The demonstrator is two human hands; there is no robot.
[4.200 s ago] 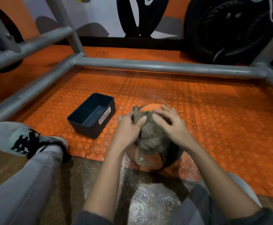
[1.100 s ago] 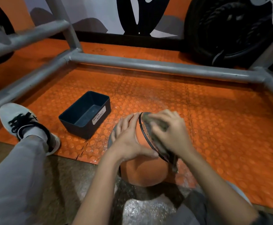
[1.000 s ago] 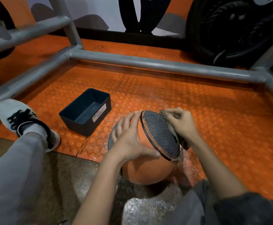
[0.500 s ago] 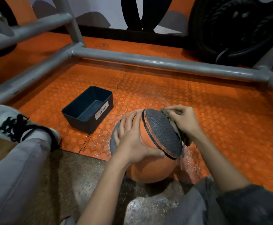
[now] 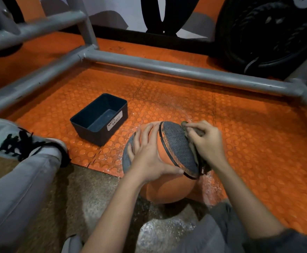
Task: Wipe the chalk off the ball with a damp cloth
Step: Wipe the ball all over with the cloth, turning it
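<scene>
An orange ball (image 5: 167, 189) with grey textured panels sits on the floor between my knees. My left hand (image 5: 149, 154) lies spread over its upper left side, thumb hooked across the front, steadying it. My right hand (image 5: 205, 141) grips a bunched grey-brown cloth (image 5: 196, 133) and presses it against the ball's right side, just past the grey panel (image 5: 176, 145). Most of the cloth is hidden behind the ball and under my fingers. White chalk dust lies on the floor around the ball.
A dark bin labelled "waste basket" (image 5: 100, 119) stands on the orange studded mat (image 5: 240, 125) to the ball's left. Grey metal frame bars (image 5: 167, 68) cross behind and on both sides. My left shoe (image 5: 17, 141) and leg are at the left. A black tyre (image 5: 265, 33) is at back right.
Since 4.2 s ago the cloth went from draped over the ball's top, under both hands, to my right hand alone on the right side. In the last second little moved.
</scene>
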